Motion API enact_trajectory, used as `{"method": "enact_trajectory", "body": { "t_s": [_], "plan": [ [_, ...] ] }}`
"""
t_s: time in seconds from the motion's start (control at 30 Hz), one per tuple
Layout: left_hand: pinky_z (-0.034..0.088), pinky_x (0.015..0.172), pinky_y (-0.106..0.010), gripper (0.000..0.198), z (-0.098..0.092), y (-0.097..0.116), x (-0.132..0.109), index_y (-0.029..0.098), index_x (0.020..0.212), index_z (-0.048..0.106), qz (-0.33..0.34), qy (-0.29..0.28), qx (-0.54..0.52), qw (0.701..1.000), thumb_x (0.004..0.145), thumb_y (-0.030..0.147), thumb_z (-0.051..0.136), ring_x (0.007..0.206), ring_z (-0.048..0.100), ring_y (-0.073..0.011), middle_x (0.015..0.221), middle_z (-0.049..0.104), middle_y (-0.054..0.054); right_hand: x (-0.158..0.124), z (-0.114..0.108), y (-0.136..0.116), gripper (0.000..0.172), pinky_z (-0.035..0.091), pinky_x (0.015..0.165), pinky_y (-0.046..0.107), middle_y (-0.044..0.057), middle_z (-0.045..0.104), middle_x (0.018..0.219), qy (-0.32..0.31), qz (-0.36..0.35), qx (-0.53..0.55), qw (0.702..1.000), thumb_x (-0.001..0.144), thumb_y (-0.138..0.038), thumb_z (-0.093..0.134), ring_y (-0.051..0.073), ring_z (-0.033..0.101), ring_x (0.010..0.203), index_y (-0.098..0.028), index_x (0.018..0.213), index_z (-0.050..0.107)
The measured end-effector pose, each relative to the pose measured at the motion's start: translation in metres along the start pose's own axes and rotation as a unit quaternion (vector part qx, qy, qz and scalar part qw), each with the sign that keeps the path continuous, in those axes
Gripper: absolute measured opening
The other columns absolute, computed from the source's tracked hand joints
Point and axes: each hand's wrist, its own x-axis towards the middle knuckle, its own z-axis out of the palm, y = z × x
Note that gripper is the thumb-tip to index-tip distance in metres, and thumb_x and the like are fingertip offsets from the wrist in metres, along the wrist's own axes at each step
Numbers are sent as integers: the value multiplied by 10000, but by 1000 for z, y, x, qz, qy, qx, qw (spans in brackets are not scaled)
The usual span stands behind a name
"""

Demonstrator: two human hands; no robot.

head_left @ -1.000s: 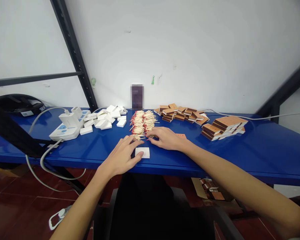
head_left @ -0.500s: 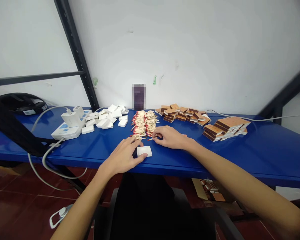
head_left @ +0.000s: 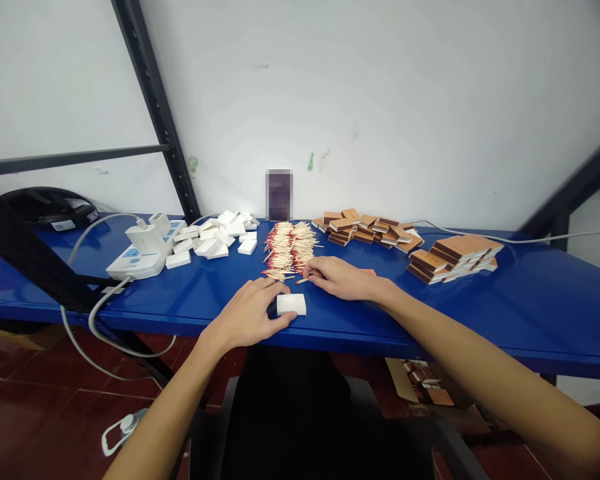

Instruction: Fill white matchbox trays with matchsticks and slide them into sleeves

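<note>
My left hand (head_left: 250,313) lies on the blue table (head_left: 480,313), thumb and fingers closed on the left end of a small white matchbox tray (head_left: 291,304). My right hand (head_left: 343,278) rests just right of a heap of red-tipped matches (head_left: 287,248). Its fingers are pinched on a match or a few (head_left: 303,280) at the heap's near edge. An orange box sleeve (head_left: 369,271) peeks out behind the right hand.
White trays (head_left: 215,237) lie in a heap at back left beside a white power strip (head_left: 139,257) with cables. Brown matchbox sleeves (head_left: 367,229) and a stacked group (head_left: 453,256) sit at back right. A dark frame post (head_left: 153,107) slants up at left.
My right hand has drawn back a little from the match heap with its fingers pinching. The left hand has stayed on the white tray. The view has shifted slightly.
</note>
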Motion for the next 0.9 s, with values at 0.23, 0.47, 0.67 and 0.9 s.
{"method": "enact_trajectory", "body": {
  "t_s": [0.23,0.47,0.67,0.9],
  "plan": [
    [439,850,-379,300,0,1,0,233,1076,632,0,0,-1,1000,898,468,577,955,594,-254,962,642,-40,-5,-5,5,156,339,633,266,20,585,765,2,6,5,1000,950,-258,461,151,494,676,-174,888,577],
    [438,842,-378,291,1,0,1,234,1078,635,0,5,-6,1000,906,459,570,945,599,-249,967,653,-38,-9,-13,7,148,339,624,270,35,616,807,-49,7,-33,998,947,-262,463,155,506,674,-193,878,574],
    [437,835,-371,299,1,0,1,228,1088,625,-5,4,3,1000,908,460,569,936,606,-251,947,653,-36,-8,-6,-3,148,359,658,278,44,611,847,-57,-11,-16,998,965,-261,434,164,517,724,-195,882,538],
    [427,659,-310,293,1,-2,4,219,983,645,-68,25,-40,997,861,483,615,764,608,-219,814,640,-12,-6,-14,-25,195,340,618,266,-12,526,719,-15,-23,73,997,996,-322,412,138,428,635,-195,894,518]
  ]
}}
